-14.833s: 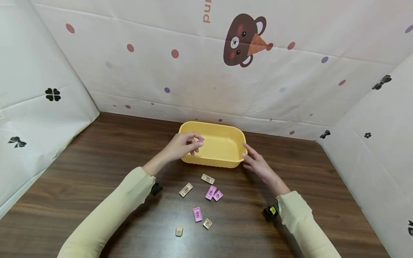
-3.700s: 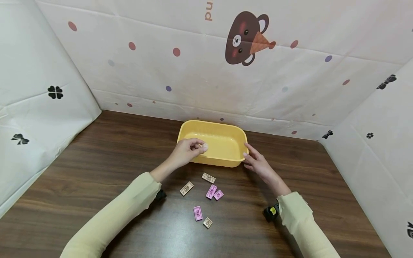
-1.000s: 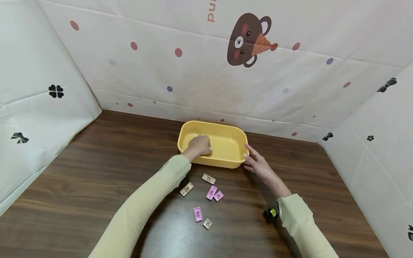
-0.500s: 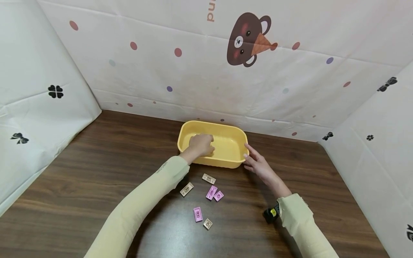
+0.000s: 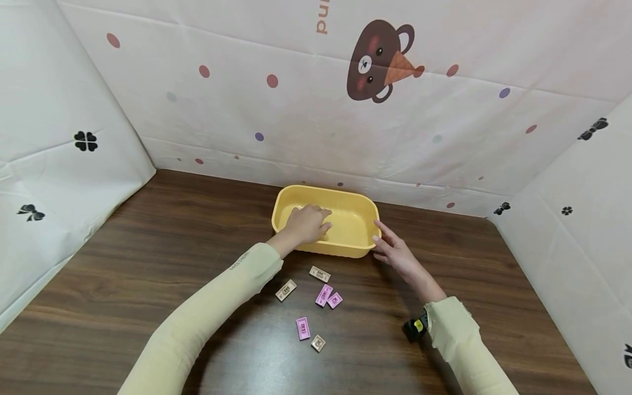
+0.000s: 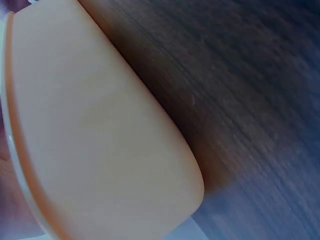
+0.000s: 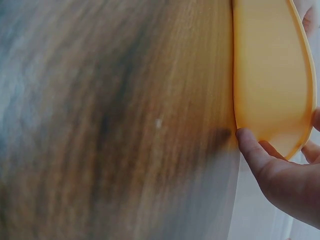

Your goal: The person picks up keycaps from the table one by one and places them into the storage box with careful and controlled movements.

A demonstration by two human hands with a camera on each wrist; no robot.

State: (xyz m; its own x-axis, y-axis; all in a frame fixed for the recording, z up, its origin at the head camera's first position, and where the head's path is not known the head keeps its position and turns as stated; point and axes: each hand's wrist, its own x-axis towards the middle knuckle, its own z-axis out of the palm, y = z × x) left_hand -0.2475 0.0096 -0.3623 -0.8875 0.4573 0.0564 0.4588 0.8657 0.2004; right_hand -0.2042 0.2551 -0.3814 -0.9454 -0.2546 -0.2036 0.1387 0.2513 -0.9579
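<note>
In the head view, my left hand (image 5: 305, 225) reaches over the near rim into a yellow plastic basin (image 5: 340, 249), its thumb and forefinger apart. No piece shows in it, though the basin hides part of its fingers. My right hand (image 5: 397, 255) holds the basin's right end, fingertips at the rim and against the outer wall, also seen in the right wrist view (image 7: 290, 180). Nearer lie small flat printed pieces: a tan strip (image 5: 320, 274), another tan strip (image 5: 286, 291), a pink strip (image 5: 323, 295) touching a pink square (image 5: 334, 300), a pink rectangle (image 5: 303, 328) and a tan square (image 5: 318, 343).
The basin stands on a dark wood-grain table (image 5: 217, 219), close to a white printed cloth (image 5: 296, 120) hanging behind. More white cloth encloses the left and right sides. A black wrist device (image 5: 415, 327) sits by the right sleeve.
A pink piece, then a pale one, was in my left hand earlier; the tan rounded piece has left the table. The left hand's fingers have since spread and it draws slightly back. The right hand stays.
</note>
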